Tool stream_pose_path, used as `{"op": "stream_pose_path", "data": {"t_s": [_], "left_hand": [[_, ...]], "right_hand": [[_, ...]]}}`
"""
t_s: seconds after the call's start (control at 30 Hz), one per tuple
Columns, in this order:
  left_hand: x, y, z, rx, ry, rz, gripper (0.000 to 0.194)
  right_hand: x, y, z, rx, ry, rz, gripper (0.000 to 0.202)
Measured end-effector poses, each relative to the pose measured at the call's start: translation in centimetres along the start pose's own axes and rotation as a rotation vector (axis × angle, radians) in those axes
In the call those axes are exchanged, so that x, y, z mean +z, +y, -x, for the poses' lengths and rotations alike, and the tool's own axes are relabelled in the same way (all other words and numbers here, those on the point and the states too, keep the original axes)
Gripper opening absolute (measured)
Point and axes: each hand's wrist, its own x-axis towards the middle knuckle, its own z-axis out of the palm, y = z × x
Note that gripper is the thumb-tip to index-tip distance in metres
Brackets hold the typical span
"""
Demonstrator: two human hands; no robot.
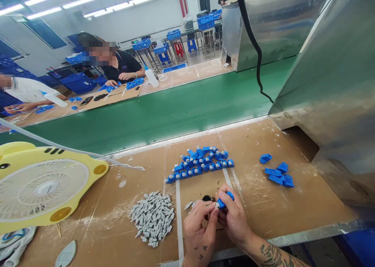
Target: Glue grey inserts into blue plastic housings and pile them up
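Note:
My right hand is closed around a blue plastic housing. At the near end of that housing, my left hand pinches a small light-grey plastic piece, which touches the blue part. Behind my fingers sits a small dark round container, partly hidden. A few loose grey pieces lie beside my left hand. To the left is a heap of the same grey pieces. Beyond my hands stand rows of blue housings with light tips.
Several blue housings lie at the right, near a metal machine casing. A yellow fan occupies the left. Behind the worktable runs a green conveyor belt. Two co-workers sit across it; a black cable hangs down.

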Motion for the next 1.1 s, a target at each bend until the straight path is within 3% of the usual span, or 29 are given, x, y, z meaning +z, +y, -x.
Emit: {"op": "stream_pose_path", "data": {"t_s": [0.13,0.27,0.37,0.53,0.67,0.8,0.9,1.03,1.1], "left_hand": [[0.0,0.1,-0.3,0.014,0.008,-0.001,0.013],[-0.5,0.5,-1.9,0.005,-0.067,0.012,0.016],[-1.6,0.1,-3.9,0.022,-0.064,-0.048,0.018],[-3.0,-3.7,-8.7,0.051,0.072,-0.289,0.020],[-1.1,-6.9,-11.9,0.059,-0.030,-0.358,0.021],[0.2,-7.4,-11.9,0.069,-0.053,-0.359,0.020],[-2.0,-7.5,-10.1,0.048,-0.004,-0.362,0.024],[-8.7,-9.6,-7.4,-0.146,0.122,-0.493,0.025],[-12.0,-10.8,-6.2,-0.272,0.031,-0.579,0.026]], "right_hand": [[-0.1,0.1,-0.3,-0.015,-0.052,-0.004,0.062],[-1.4,-0.7,-1.2,0.017,-0.254,0.100,0.060],[-3.2,-2.0,-1.8,-0.065,-0.344,0.225,0.065],[-7.8,-4.4,-1.7,-0.217,-0.190,0.325,0.061],[-10.7,-5.3,-0.8,-0.313,-0.057,0.448,0.055],[-11.7,-4.9,0.5,-0.442,0.050,0.558,0.048],[-12.1,-5.8,0.8,-0.575,0.087,0.779,0.046],[-14.1,-9.7,-0.2,-0.803,0.156,1.188,0.042],[-15.8,-11.4,-1.5,-0.997,0.199,1.414,0.048]]}}
